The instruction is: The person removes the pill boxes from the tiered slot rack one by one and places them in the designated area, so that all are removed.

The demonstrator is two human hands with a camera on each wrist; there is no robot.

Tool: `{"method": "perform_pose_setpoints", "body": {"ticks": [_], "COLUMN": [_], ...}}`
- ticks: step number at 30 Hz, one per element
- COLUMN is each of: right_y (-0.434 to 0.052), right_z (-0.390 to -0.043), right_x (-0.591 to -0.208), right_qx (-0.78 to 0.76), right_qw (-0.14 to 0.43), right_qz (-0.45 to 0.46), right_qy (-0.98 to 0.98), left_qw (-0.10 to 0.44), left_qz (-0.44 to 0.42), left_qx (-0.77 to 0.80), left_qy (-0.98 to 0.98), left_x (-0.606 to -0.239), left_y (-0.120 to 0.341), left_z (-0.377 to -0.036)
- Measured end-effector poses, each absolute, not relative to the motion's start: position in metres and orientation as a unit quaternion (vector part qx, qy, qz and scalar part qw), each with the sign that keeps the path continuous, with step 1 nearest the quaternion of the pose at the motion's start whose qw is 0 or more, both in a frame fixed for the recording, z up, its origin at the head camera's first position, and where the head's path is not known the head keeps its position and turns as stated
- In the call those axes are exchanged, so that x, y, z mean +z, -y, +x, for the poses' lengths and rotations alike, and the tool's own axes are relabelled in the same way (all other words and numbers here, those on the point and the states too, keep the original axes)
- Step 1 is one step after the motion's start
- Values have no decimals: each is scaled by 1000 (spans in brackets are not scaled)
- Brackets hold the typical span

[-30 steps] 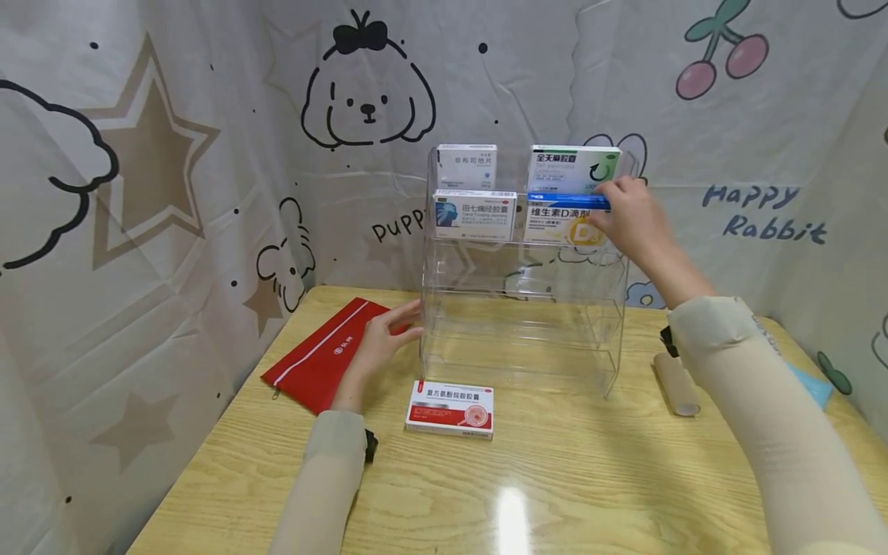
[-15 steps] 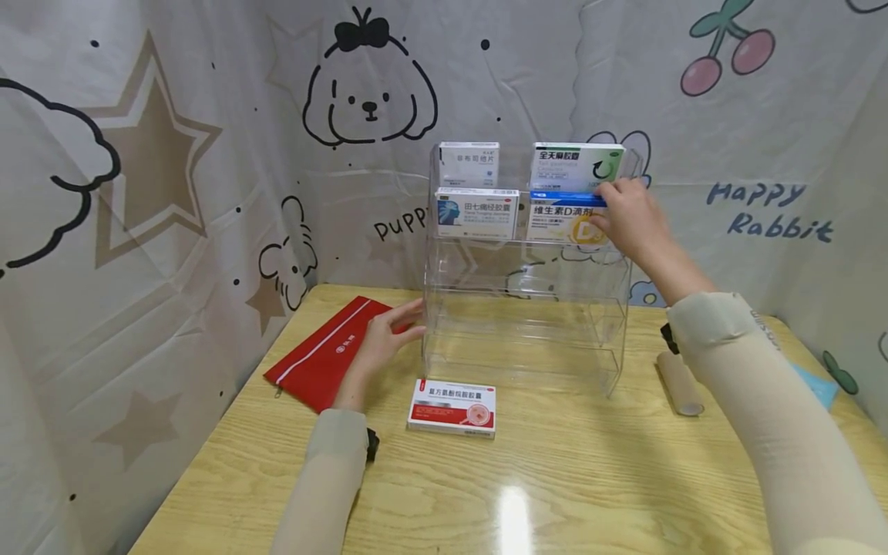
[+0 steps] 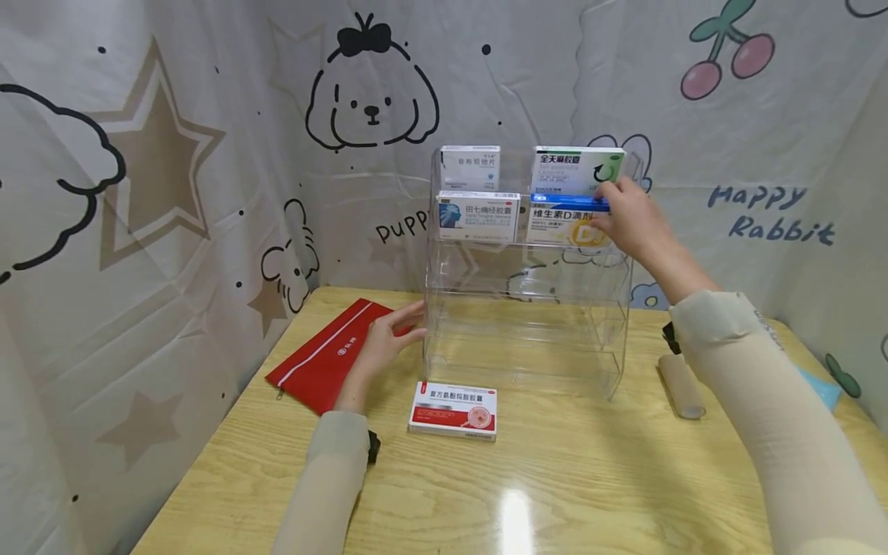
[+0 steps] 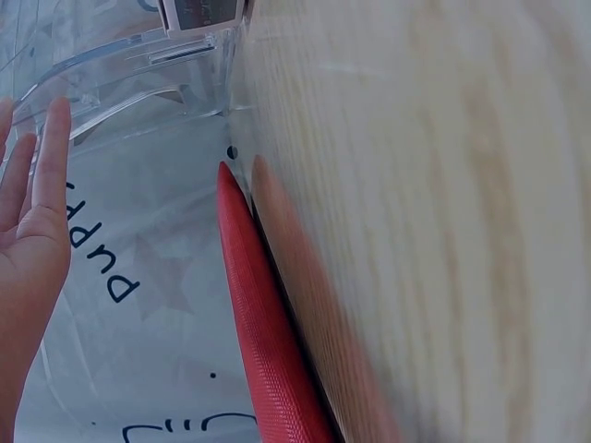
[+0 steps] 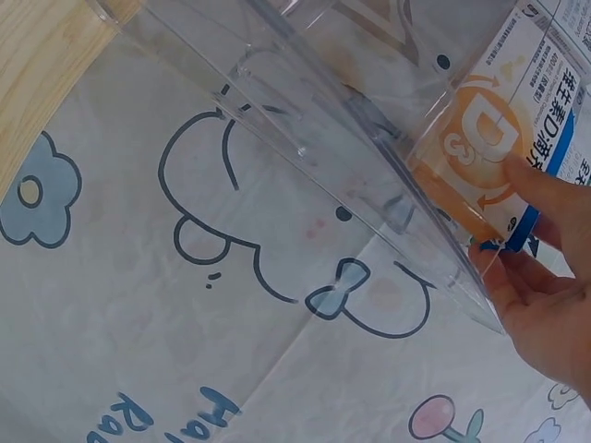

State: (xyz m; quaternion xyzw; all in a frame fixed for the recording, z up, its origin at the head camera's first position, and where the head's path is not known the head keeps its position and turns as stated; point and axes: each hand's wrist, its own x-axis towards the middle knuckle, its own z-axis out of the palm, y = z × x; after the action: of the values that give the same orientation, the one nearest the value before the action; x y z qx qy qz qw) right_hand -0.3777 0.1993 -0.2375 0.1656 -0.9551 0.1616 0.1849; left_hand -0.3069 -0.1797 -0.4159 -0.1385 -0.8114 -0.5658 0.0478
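My right hand [image 3: 630, 217] pinches the right end of a white, blue and orange vitamin D drops box [image 3: 558, 218], thumb in front and fingers behind. This box [image 5: 494, 138] sits in the second tier of a clear acrylic display rack [image 3: 527, 293]. Beside it on that tier stands a white and blue medicine box [image 3: 479, 218]. The top tier bears a white medicine box [image 3: 470, 169] at left and a green and white one [image 3: 577, 168] at right. With fairly straight fingers, my left hand [image 3: 383, 339] rests against the rack's left side; its fingertips are partly hidden.
A red and white medicine box [image 3: 452, 411] lies flat before the rack. To the left is a red zippered pouch [image 3: 326, 354]. A cardboard tube [image 3: 681, 387] and a light-blue item [image 3: 820, 388] lie at right. Patterned curtain [image 3: 375, 185] surrounds the table [image 3: 555, 478].
The vitamin D box's blue top edge, tilted a second ago, now lies flush along the box in its tier. Both hands keep nearly the same places; the head view shifts slightly.
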Motion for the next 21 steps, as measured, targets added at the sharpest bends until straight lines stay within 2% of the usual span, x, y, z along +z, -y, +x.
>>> {"method": "perform_pose_setpoints", "body": {"ticks": [4,12,21], "right_y": [-200,-203,-206], "right_z": [-377,-378,-375], "right_x": [-237,-232,-227], "right_qx": [182,178,228], "right_qw": [186,260,292], "right_qz": [167,209,202], "right_qy": [951,926,907], "left_qw": [50,49,50], "left_qz": [-140,-145,-141], "left_qx": [-566,-569,-566], "left_qy": [811,808,810], "left_x": [-417,-416,-417], "left_y": [180,178,179], "left_z": [-307,-307,-307]}}
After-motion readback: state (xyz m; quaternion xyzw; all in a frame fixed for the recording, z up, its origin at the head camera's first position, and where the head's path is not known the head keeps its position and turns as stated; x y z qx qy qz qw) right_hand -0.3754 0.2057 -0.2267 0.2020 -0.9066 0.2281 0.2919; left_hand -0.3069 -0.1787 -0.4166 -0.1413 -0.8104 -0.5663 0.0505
